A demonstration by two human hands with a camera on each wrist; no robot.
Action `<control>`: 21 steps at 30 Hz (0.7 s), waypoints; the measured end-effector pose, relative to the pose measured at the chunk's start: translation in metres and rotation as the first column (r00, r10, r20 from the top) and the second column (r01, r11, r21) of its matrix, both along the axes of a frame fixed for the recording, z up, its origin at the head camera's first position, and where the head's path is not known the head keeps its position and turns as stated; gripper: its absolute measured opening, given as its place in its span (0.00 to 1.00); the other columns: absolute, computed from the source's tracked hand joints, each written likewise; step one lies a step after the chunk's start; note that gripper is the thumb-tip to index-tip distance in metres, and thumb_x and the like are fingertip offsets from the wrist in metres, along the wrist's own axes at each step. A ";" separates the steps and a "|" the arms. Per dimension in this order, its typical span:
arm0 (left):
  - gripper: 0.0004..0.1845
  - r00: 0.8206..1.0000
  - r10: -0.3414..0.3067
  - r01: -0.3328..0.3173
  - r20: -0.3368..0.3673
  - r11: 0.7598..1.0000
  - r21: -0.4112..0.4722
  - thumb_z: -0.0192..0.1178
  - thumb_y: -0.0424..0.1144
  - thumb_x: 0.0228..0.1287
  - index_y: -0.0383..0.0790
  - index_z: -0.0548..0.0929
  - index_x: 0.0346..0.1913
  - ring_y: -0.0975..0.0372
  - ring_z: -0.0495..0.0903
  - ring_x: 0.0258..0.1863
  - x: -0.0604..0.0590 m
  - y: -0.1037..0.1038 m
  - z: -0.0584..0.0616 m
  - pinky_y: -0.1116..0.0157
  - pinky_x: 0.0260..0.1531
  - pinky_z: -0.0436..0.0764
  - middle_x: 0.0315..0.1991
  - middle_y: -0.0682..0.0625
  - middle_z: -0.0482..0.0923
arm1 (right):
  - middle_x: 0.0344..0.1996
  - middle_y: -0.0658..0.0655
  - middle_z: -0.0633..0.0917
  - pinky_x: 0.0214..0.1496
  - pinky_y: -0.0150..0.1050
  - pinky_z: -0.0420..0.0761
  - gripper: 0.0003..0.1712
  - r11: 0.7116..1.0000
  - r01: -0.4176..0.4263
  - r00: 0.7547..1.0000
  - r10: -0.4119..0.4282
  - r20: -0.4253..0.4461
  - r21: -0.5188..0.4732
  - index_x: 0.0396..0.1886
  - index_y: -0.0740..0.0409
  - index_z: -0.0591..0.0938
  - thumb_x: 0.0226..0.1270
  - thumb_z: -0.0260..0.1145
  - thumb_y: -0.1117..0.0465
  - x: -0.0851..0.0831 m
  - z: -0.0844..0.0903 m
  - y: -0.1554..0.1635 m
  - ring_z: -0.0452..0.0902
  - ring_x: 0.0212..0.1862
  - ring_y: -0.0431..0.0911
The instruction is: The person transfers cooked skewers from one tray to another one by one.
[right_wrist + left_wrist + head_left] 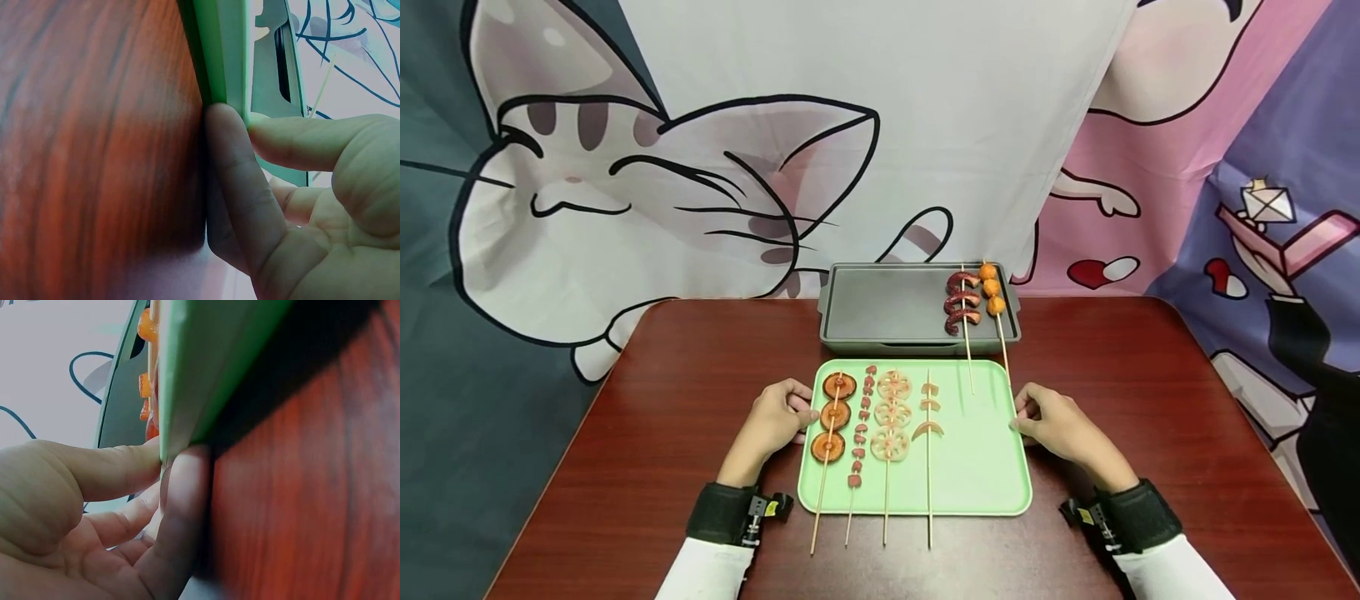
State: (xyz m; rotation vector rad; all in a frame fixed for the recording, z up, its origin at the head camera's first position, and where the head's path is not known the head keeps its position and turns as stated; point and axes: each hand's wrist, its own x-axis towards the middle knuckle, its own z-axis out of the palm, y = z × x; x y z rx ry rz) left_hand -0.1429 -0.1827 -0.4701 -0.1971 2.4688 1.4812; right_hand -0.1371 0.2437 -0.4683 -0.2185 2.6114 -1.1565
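Observation:
A light green tray [977, 467] lies on the table in front of the grill plate. My left hand [777, 419] pinches its left rim, thumb on top and index finger beneath, as the left wrist view shows [106, 506]. On the opposite rim my right hand [1056, 423] pinches likewise; its index finger [234, 162] goes under the edge. Side by side on the tray lie a skewer of mushroom slices [827, 447], one of small pink meat pieces [854, 481], one of lotus root slices [889, 445] and one of pale curved pieces [928, 428]. Their stick ends overhang the near rim.
A grey grill plate [887, 304] stands at the table's back. On its right side lie a skewer of dark red curled pieces [962, 302] and one of orange balls [991, 287], sticks reaching over the tray. Behind hangs a printed cloth [985, 100]. The table [700, 358] is dark red wood.

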 end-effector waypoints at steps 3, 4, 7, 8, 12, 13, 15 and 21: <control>0.12 1.000 -0.006 0.006 -0.008 1.000 0.000 0.65 0.25 0.67 0.28 0.79 0.51 0.58 0.80 0.24 0.000 0.000 0.001 0.62 0.23 0.88 0.35 0.41 0.79 | 0.30 0.56 0.82 0.32 0.34 0.86 0.07 1.000 0.001 1.000 -0.001 0.003 0.005 0.39 0.63 0.77 0.67 0.68 0.69 0.000 0.001 0.000 0.82 0.31 0.44; 0.12 1.000 -0.007 0.007 -0.010 1.000 -0.001 0.65 0.25 0.67 0.28 0.79 0.51 0.59 0.80 0.24 0.000 0.000 0.001 0.62 0.23 0.88 0.35 0.41 0.79 | 0.30 0.56 0.82 0.32 0.35 0.86 0.07 1.000 0.002 1.000 -0.002 0.006 0.005 0.40 0.63 0.77 0.67 0.68 0.69 0.000 0.001 0.000 0.82 0.31 0.44; 0.12 1.000 -0.007 0.007 -0.010 1.000 -0.007 0.65 0.25 0.67 0.28 0.79 0.50 0.59 0.80 0.24 0.000 0.000 0.001 0.62 0.22 0.88 0.34 0.41 0.79 | 0.31 0.56 0.82 0.32 0.35 0.87 0.07 1.000 0.002 1.000 -0.002 0.019 -0.001 0.40 0.64 0.77 0.67 0.67 0.69 0.000 0.001 0.000 0.82 0.32 0.44; 0.11 1.000 -0.007 0.007 -0.010 1.000 -0.008 0.65 0.25 0.67 0.28 0.79 0.50 0.59 0.80 0.24 0.000 0.000 0.001 0.62 0.22 0.88 0.34 0.41 0.79 | 0.31 0.56 0.82 0.33 0.35 0.87 0.07 1.000 0.003 1.000 -0.003 0.021 -0.003 0.40 0.64 0.77 0.67 0.67 0.69 0.001 0.001 -0.001 0.82 0.32 0.44; 0.11 1.000 -0.002 0.002 0.000 1.000 -0.012 0.65 0.25 0.67 0.29 0.79 0.50 0.59 0.80 0.24 0.000 0.001 0.001 0.63 0.23 0.88 0.35 0.41 0.79 | 0.31 0.56 0.82 0.33 0.35 0.87 0.07 1.000 0.004 1.000 -0.004 0.025 -0.012 0.40 0.64 0.77 0.68 0.67 0.69 0.001 0.001 -0.001 0.82 0.32 0.45; 0.11 1.000 -0.001 0.001 0.003 1.000 -0.012 0.65 0.26 0.67 0.29 0.79 0.50 0.59 0.80 0.24 0.000 0.001 0.001 0.63 0.23 0.88 0.35 0.42 0.79 | 0.31 0.56 0.82 0.33 0.35 0.87 0.07 1.000 0.004 1.000 -0.003 0.024 -0.010 0.40 0.64 0.77 0.67 0.68 0.69 0.001 0.001 -0.001 0.82 0.32 0.44; 0.11 1.000 0.001 -0.001 0.008 1.000 -0.012 0.65 0.26 0.67 0.29 0.79 0.50 0.59 0.80 0.24 0.000 0.001 0.002 0.63 0.23 0.88 0.35 0.42 0.79 | 0.30 0.56 0.82 0.33 0.35 0.87 0.07 1.000 0.002 1.000 -0.002 0.023 -0.008 0.40 0.64 0.77 0.67 0.68 0.69 0.001 0.002 0.000 0.82 0.32 0.44; 0.11 1.000 0.004 -0.004 0.002 1.000 -0.015 0.66 0.26 0.67 0.29 0.79 0.49 0.59 0.80 0.23 0.000 0.001 0.001 0.63 0.22 0.87 0.34 0.41 0.79 | 0.30 0.57 0.82 0.32 0.35 0.88 0.08 1.000 0.002 0.999 -0.001 0.032 -0.023 0.40 0.64 0.76 0.67 0.68 0.69 0.000 0.002 -0.001 0.82 0.32 0.44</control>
